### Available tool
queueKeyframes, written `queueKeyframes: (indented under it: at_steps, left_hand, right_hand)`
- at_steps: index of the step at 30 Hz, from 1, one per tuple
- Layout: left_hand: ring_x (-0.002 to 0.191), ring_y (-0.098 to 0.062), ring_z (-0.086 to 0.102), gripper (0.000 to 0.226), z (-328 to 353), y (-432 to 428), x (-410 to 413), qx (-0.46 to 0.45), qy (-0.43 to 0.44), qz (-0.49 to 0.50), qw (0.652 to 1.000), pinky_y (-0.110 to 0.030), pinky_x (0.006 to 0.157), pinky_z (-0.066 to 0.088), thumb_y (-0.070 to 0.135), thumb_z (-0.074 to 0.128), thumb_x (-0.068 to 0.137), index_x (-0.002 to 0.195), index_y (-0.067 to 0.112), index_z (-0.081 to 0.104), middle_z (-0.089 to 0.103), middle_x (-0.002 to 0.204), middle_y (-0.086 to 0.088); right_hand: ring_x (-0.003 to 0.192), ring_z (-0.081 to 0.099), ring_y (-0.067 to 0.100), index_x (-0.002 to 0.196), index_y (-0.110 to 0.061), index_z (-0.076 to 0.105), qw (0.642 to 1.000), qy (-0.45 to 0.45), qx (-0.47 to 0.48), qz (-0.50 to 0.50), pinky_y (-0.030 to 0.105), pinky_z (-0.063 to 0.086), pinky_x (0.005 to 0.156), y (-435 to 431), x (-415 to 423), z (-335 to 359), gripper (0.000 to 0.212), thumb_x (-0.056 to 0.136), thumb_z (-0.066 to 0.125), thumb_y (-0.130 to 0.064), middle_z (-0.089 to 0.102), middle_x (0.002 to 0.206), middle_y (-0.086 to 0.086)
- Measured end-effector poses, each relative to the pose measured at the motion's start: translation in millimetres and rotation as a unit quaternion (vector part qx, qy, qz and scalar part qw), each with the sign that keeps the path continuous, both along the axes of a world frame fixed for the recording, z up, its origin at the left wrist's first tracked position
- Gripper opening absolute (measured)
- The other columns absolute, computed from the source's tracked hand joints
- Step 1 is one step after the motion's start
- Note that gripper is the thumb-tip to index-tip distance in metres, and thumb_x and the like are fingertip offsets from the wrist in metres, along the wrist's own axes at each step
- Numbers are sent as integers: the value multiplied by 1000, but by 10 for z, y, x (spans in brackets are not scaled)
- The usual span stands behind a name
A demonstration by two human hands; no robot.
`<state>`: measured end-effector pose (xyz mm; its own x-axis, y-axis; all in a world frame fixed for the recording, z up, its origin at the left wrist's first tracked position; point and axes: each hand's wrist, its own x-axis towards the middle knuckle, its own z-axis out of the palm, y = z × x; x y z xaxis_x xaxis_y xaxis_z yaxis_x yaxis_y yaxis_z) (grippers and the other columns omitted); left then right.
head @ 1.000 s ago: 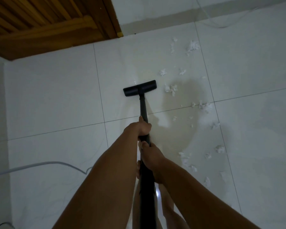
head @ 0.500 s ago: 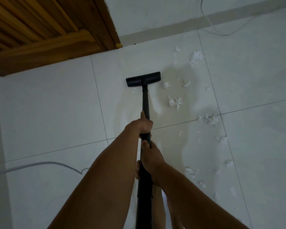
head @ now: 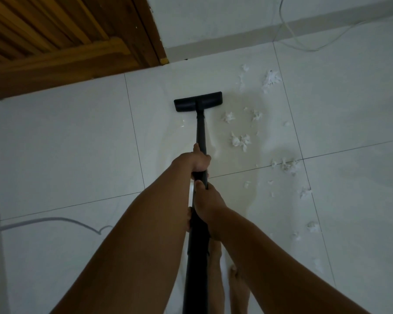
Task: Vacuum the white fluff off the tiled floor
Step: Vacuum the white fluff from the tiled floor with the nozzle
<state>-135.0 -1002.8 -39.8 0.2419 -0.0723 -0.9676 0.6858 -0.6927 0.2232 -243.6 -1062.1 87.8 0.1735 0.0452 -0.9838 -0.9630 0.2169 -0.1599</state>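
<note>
Ragged white fluff tufts point(head: 239, 140) on glossy tiled floor point(head: 66, 143); left hand point(head: 196, 160), right hand point(head: 208, 205): grip wrapped round matte black vacuum wand point(head: 201, 132).

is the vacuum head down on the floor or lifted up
Down, it seems: the vacuum head lies flat on the tiled floor, left of the white fluff.

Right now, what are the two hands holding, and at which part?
Both grip the black vacuum tube on its shaft: the left hand nearer the floor head, the right hand just behind it, closer to the body.
</note>
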Motion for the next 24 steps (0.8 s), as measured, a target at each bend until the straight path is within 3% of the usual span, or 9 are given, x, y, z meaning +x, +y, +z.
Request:
queueKeyframes:
  at_steps: [5, 8, 11, 13, 16, 20, 21, 23, 24]
  left_hand:
    - [86, -23, 69, 69, 233, -36, -486, 1, 7, 18, 1000, -44, 94, 61, 24, 40, 110, 166, 29, 0, 66, 95, -15]
    - [89, -24, 70, 70, 297, -57, -866, 13, 14, 26, 999, -44, 95, 61, 24, 40, 109, 166, 28, 0, 67, 97, -15]
    - [99, -27, 70, 72, 299, -84, -1305, 25, 25, 21, 999, -44, 95, 60, 30, 43, 106, 165, 29, 2, 67, 116, -17]
    - [116, -34, 66, 86, 201, -99, -1610, 34, 25, -8, 999, -50, 101, 57, 44, 49, 92, 164, 35, 3, 55, 144, -18]
    - [131, -38, 59, 99, -296, -70, -2093, 40, 34, -13, 999, -54, 107, 52, 53, 46, 72, 161, 47, 4, 49, 156, -17]
    - [120, -35, 67, 88, 12, -217, -2779, 29, 49, 9, 998, -51, 101, 58, 42, 48, 92, 162, 42, -4, 51, 153, -20]
    - [116, -36, 69, 82, 61, -237, -2949, 19, 49, 23, 998, -51, 98, 60, 36, 46, 98, 163, 40, -4, 51, 152, -22]
    - [117, -37, 68, 80, 108, -272, -3266, 13, 57, 34, 998, -51, 97, 61, 32, 43, 102, 163, 40, -8, 52, 152, -24]
    - [118, -37, 68, 81, 154, -300, -3429, 16, 60, 27, 998, -51, 97, 61, 32, 42, 103, 163, 40, -12, 52, 152, -24]
  right_hand:
    - [39, 50, 18, 129, -28, 44, 999, 36, 38, -4, 27, 50, 47, -119, -423, 85, 30, 103, 33, -38, 51, 63, 10]
    - [38, 52, 20, 111, -16, 48, 997, 47, 60, 4, 29, 51, 51, -188, -781, 103, 27, 100, 35, -37, 53, 58, 10]
    - [34, 49, 20, 103, -18, 43, 997, 32, 63, 21, 27, 49, 47, -223, -1215, 111, 15, 100, 34, -30, 49, 51, 8]
    - [34, 48, 20, 117, -26, 42, 997, 27, 65, 12, 27, 48, 44, -246, -1506, 151, 18, 102, 34, -30, 49, 53, 9]
    - [32, 48, 19, 135, -28, 39, 998, 18, 59, 34, 25, 48, 39, -326, -1963, 238, 31, 106, 31, -31, 50, 58, 12]
    - [36, 47, 19, 107, -10, 50, 995, 50, 46, 73, 21, 48, 40, -436, -2619, 279, 30, 106, 32, -33, 48, 58, 11]
    - [44, 55, 20, 110, -13, 51, 994, 59, 29, 83, 25, 53, 47, -443, -2767, 274, 34, 102, 42, -45, 55, 65, 12]
    - [87, 66, 17, 124, -28, 52, 986, -22, -47, 161, 41, 57, 84, -456, -3202, -15, 88, 60, 54, -89, 67, 108, 9]
    - [105, 57, 6, 131, -31, 51, 973, -53, -86, 210, 46, 46, 103, -447, -3429, -120, 113, 41, 45, -99, 59, 132, 3]
